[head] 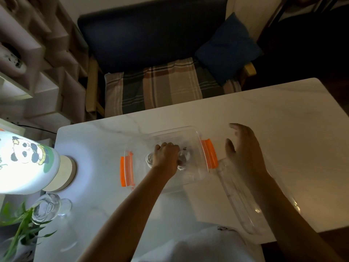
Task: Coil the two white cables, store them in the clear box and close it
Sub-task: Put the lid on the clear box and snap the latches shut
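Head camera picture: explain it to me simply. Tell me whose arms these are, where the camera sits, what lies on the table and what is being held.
There is no machine here. A person wears one camera on the head, looking down at their own two arms. The left hand is inside the clear box, fingers curled over the white cables coiled at its bottom. The box has orange latches at both ends. The right hand hovers open beside the box, holding nothing. Under that forearm lies the clear lid, not yet on the box. All this rests on a white marble table. At the left edge stand a lit panda lamp and a glass vase.
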